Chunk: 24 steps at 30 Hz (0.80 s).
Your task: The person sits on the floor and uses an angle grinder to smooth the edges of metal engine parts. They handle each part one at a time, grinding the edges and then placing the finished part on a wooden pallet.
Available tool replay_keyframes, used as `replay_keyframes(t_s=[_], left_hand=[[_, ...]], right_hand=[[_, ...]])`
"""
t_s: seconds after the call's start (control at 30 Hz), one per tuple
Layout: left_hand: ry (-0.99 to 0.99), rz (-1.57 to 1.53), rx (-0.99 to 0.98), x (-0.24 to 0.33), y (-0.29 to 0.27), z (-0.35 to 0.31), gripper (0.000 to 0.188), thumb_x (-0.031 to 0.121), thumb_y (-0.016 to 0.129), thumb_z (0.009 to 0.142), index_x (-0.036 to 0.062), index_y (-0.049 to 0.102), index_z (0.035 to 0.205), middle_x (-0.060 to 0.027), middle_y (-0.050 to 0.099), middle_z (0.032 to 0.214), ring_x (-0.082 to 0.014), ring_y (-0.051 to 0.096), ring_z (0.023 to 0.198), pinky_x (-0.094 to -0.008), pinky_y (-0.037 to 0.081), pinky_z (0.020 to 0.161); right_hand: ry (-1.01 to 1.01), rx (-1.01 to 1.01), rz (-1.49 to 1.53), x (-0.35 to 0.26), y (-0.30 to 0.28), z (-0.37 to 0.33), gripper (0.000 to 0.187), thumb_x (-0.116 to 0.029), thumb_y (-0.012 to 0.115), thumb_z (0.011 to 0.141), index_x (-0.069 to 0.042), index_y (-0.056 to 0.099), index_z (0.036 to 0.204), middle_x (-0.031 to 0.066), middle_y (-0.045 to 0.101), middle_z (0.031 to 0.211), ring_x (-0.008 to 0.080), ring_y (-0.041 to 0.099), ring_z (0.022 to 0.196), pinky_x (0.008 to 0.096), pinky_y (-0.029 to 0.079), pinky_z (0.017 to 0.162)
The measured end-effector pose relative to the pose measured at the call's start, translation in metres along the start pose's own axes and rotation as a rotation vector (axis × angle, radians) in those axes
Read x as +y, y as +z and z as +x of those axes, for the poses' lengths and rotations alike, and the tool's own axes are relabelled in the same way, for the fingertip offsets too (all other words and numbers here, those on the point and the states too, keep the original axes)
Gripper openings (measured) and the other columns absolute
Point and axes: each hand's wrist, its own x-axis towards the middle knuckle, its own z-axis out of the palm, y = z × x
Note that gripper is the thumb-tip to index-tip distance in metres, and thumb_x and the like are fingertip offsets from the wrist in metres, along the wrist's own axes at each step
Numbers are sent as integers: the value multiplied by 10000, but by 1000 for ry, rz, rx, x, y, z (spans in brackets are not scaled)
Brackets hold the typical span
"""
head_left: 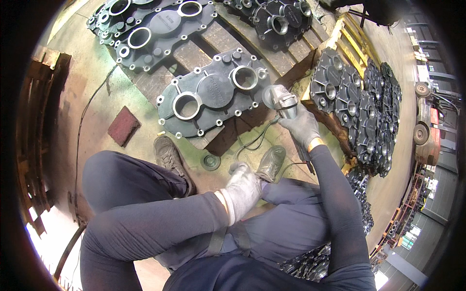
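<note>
My right hand (301,127), in a grey glove, is wrapped round the body of an angle grinder (284,103). The grinder's head and disc are beside the right end of a dark cast metal cover (213,92) with two large bored rings and bolt holes round its rim. This cover lies on the near edge of a wooden pallet (216,38). My left hand (242,191), in a pale glove, is held over my lap with its fingers curled closed. Whatever may be inside those fingers is hidden.
More covers lie on the pallet, such as a large one (162,24) at the back left. Stacks of covers (359,104) stand on the right. A reddish-brown block (124,126), a round disc (210,161) and cables (90,102) are on the floor. Wooden pallets (39,121) rise at the left.
</note>
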Motion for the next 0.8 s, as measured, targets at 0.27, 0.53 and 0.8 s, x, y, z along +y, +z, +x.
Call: replay_keyframes(t_s=[0.27, 0.53, 0.8], left_hand=[[23, -8, 16, 1, -1, -2, 161, 239, 690, 889, 151, 812, 947, -55, 750, 842, -256, 747, 830, -486, 476, 823], [-37, -52, 63, 1, 1, -1, 156, 229, 686, 894, 145, 810, 936, -48, 736, 807, -265, 747, 830, -476, 485, 834], [8, -37, 82, 1, 4, -3, 180, 247, 702, 880, 121, 813, 946, -72, 745, 823, -275, 739, 818, -496, 486, 858]], right_hand=[[5, -11, -12, 2, 1, 3, 733, -509, 833, 762, 8, 704, 1264, 277, 771, 1186, 427, 749, 1111, 491, 573, 982], [69, 3, 58, 7, -11, -9, 701, -469, 850, 749, -9, 708, 1259, 261, 775, 1194, 418, 748, 1132, 478, 566, 1002], [69, 64, -66, 4, 0, -1, 698, -481, 855, 762, -11, 696, 1253, 271, 770, 1208, 439, 738, 1149, 498, 563, 1009]])
